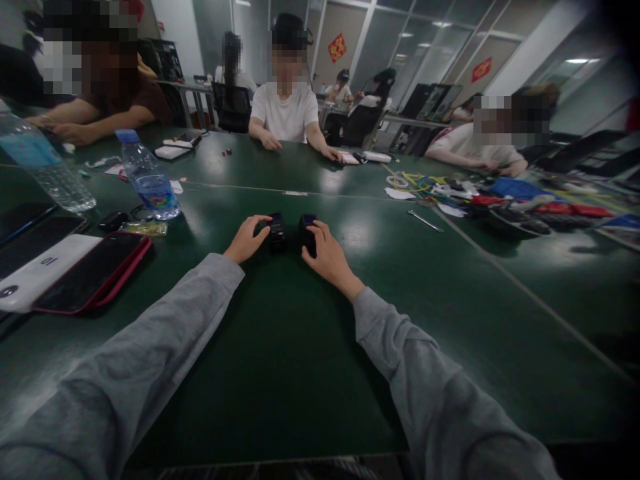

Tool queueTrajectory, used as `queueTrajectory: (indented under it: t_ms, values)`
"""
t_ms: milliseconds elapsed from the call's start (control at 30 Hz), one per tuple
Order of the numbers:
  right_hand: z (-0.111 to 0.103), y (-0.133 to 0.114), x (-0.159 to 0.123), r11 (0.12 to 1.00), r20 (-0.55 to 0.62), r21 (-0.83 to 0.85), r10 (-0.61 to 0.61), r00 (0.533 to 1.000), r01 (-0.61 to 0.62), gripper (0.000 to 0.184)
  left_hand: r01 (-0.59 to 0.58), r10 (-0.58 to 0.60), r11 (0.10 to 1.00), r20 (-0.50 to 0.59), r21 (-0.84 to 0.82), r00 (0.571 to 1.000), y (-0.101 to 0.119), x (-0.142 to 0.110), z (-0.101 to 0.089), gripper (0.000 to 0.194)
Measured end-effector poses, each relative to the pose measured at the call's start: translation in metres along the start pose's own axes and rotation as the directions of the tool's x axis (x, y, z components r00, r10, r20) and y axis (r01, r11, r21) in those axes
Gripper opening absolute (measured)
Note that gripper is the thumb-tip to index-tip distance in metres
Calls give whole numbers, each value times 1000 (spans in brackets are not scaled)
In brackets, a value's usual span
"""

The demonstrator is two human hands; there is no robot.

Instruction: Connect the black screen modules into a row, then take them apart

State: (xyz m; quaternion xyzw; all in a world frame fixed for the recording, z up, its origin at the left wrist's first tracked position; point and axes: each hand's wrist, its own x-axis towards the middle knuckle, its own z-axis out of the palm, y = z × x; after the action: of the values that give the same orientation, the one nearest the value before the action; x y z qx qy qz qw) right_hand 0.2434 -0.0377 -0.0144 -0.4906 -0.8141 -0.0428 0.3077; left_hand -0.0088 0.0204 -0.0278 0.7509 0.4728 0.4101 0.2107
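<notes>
Two small black box-like devices stand side by side on the dark green table [280,320], a narrow gap between them. On the left one [277,235] rest the thumb and fingers of my left hand [248,237], closed around its left side. My right hand [329,253] grips the right black device [307,230], fingers over its top and right side and thumb at the near edge. What exactly the devices are is too dark to make out. Both my forearms, in grey sleeves, reach in from the near edge.
To the left are a blue-capped water bottle [145,177], a larger tilted bottle [47,163], a phone in a red case [95,273] and a white power bank [43,270]. At right lie a wrench [425,221] and a heap of cables [440,190]. Several people sit around.
</notes>
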Motion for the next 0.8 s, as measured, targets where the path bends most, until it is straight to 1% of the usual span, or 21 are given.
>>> queueTrajectory:
  t_ms: [100, 200, 267, 400, 500, 600, 700, 800]
  values:
    - [3, 3, 0, 997, -30, -23, 71, 997, -72, 51, 85, -82, 996, -80, 29, 993, -6, 1, -1, 31]
    - [5, 5, -1, 991, -41, -27, 127, 991, -128, 52, 131, -126, 990, -90, 53, 988, -10, 2, -2, 32]
    - [5, 6, -2, 990, -35, -26, 139, 990, -140, 53, 127, -122, 989, -64, 80, 990, -8, 2, -2, 34]
    - [3, 5, -2, 990, -26, -31, 140, 990, -141, 53, 97, -102, 987, 34, 128, 994, 2, 0, -3, 50]
    - [3, 4, -2, 989, -26, -40, 141, 990, -142, 53, 113, -131, 977, 90, 181, 987, 10, -3, -5, 61]
    - [4, 4, -2, 988, -31, -64, 137, 990, -138, 53, 118, -151, 964, 122, 240, 981, 16, -4, -7, 72]
    - [7, 5, -2, 981, -59, -127, 142, 988, -148, 52, 92, -141, 956, 164, 278, 976, 20, -5, -7, 79]
    - [6, 6, -1, 966, -117, -191, 151, 982, -171, 50, 72, -136, 951, 197, 302, 971, 21, -6, -6, 83]
